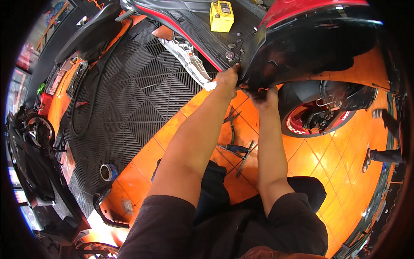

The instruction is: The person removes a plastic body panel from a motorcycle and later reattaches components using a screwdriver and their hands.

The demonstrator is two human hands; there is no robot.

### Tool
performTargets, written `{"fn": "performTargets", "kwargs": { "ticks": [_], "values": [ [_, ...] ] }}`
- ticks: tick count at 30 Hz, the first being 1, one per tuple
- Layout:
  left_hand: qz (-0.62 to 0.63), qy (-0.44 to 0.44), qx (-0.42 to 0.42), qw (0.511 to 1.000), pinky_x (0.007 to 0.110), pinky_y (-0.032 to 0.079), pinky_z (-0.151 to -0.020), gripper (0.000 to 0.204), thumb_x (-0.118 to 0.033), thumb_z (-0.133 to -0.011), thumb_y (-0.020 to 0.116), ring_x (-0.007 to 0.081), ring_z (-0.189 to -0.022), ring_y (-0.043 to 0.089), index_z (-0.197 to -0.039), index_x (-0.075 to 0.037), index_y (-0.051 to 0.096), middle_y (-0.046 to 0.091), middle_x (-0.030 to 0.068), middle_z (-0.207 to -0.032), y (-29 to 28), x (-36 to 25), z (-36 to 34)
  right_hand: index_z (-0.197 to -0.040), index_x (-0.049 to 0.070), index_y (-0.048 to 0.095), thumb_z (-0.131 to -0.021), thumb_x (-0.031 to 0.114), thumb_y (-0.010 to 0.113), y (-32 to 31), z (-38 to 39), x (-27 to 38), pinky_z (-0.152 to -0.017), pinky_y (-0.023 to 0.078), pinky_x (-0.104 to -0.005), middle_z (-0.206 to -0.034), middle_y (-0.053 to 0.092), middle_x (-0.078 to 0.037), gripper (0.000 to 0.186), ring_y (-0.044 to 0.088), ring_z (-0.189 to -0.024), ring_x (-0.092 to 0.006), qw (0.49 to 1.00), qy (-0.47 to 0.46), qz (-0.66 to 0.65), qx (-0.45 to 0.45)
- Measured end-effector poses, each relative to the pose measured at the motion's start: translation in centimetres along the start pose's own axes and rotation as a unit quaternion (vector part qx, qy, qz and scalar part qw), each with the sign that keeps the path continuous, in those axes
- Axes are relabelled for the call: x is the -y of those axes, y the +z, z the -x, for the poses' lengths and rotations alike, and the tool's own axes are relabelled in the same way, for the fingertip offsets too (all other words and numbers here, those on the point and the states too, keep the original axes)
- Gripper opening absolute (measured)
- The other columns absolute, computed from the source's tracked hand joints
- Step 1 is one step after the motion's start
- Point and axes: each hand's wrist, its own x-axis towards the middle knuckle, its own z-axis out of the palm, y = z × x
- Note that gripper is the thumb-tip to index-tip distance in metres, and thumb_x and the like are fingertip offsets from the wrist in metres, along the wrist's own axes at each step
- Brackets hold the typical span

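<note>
Scooter fairing [302, 47], fingers [236, 69] at edge

Red-black fairing [310, 47], yellow battery [222, 22], orange tiles [321, 166]

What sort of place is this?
Probably a motorbike or scooter repair shop: a red-rimmed wheel by black-and-red bodywork, what looks like a yellow battery, and hand tools on orange tiles.

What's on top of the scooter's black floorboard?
On the floorboard sit a yellow, battery-like block and several small pieces nearer the left hand. The patch beneath the block is covered, so I can't tell what's there.
</note>
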Motion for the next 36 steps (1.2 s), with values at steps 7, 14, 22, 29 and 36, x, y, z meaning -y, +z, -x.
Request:
{"fn": "performTargets", "kwargs": {
  "ticks": [7,14,22,29,36],
  "values": [
    [-0.261,-0.058,0.105,0.958,0.032,0.055,-0.056,0.058,-0.052,-0.092,0.053,0.0258,-0.068,0.066,-0.098,0.004,0.063,0.065,0.0135,-0.083,-2.7,-3.0,1.1,-0.125,-0.001,0.045,-0.094,0.053,0.04,-1.3,-0.3,-1.4,-0.101,0.036,-0.0582,-0.122,0.052,-0.024,0.062,0.052,-0.116,-0.0396,0.992,-0.017,0.064,-0.107],
    [-0.517,0.206,-0.078,0.827,0.042,0.053,-0.082,0.045,-0.044,-0.083,0.066,0.0344,-0.096,0.066,-0.101,-0.003,0.069,0.069,0.0178,-0.101,-5.9,-11.0,0.2,-0.142,0.0,0.026,-0.092,0.065,0.035,-4.0,0.7,-5.2,-0.105,0.035,-0.0515,-0.141,0.036,-0.025,0.082,0.043,-0.127,-0.0394,0.98,0.006,0.113,-0.166],
    [-0.658,0.397,-0.012,0.64,0.045,0.038,-0.103,0.034,-0.03,-0.084,0.063,0.0271,-0.123,0.048,-0.117,-0.021,0.065,0.06,0.0072,-0.124,0.5,-10.3,-1.0,-0.138,0.002,0.037,-0.098,0.037,0.048,-8.2,1.7,-6.2,-0.089,0.047,-0.0428,-0.125,0.054,-0.017,0.055,0.058,-0.106,-0.0307,0.934,0.022,0.284,-0.217],
    [-0.7,0.415,0.011,0.581,0.053,0.031,-0.104,0.029,-0.02,-0.085,0.06,0.0266,-0.126,0.043,-0.112,-0.028,0.068,0.059,0.0026,-0.125,1.4,-8.5,-3.3,-0.134,0.003,0.045,-0.096,0.031,0.052,-9.3,4.3,-6.1,-0.08,0.048,-0.0377,-0.116,0.06,-0.014,0.047,0.062,-0.096,-0.0263,0.894,0.042,0.36,-0.263],
    [-0.395,0.367,0.084,0.838,0.04,0.049,-0.086,0.027,-0.029,-0.087,0.067,0.02,-0.095,0.064,-0.105,-0.009,0.069,0.068,0.006,-0.099,0.5,-11.4,-3.1,-0.12,0.0,0.057,-0.094,0.027,0.056,-8.4,7.0,-5.3,-0.075,0.048,-0.0327,-0.101,0.065,-0.011,0.037,0.064,-0.089,-0.0217,0.869,-0.047,0.432,-0.235]
  ]
}}
